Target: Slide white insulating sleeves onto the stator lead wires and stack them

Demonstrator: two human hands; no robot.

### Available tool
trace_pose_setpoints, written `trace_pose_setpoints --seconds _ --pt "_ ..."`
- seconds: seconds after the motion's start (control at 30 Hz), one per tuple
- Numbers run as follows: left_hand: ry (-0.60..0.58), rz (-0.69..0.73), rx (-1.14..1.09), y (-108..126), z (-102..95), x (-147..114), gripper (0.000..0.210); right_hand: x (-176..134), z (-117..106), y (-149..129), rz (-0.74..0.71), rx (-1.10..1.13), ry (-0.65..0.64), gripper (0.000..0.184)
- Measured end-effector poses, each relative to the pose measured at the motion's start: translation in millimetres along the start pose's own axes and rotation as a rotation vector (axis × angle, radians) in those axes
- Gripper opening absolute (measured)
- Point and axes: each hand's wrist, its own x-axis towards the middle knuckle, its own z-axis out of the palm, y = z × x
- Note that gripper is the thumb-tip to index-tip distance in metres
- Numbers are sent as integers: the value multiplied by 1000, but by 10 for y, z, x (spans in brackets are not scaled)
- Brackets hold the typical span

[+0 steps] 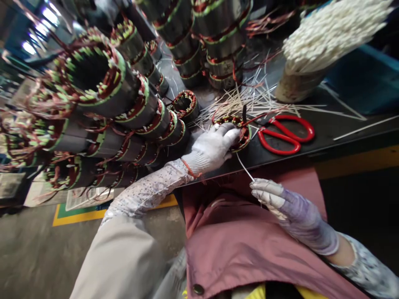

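Two gloved hands (215, 145), one stator (237, 131)

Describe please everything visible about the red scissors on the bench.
The red scissors lie flat on the dark workbench, just right of the small wound stator that the gloved left hand holds. Two glossy red loop handles, seemingly plastic, point right; the dark blades point left and look closed. Thin white strips lie scattered around them. No hand touches them.
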Motion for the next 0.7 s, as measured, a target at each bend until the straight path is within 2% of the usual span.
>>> trace_pose_setpoints --seconds 0.07,0.1,0.23,0.4,0.47,0.57,0.63,0.7 --pt "8 34 31 -40 9 -18 76 24 -10 -4 13 14 10 65" --pt "-2 42 22 -63 29 -22 76 34 -18 -9 23 32 11 65" --pt "-36 55 -52 -131 139 -19 58 29 -61 -47 72 85 -3 71" --pt "-23 32 -64 -134 171 4 58 -16 -44 -81 80 -30 29 74" --pt "-21 32 -73 -136 166 11 59 38 11 -54 98 -51 40 66" --pt "1 -1 -134 -129 180 -4 61 268 158 86 124 17 85 40" --pt "56 -75 -216 -108 217 -41 64 476 276 225 146 72 142 26" --pt "132 -173 -332 -72 283 -92 67 654 370 337 176 79 215 22"
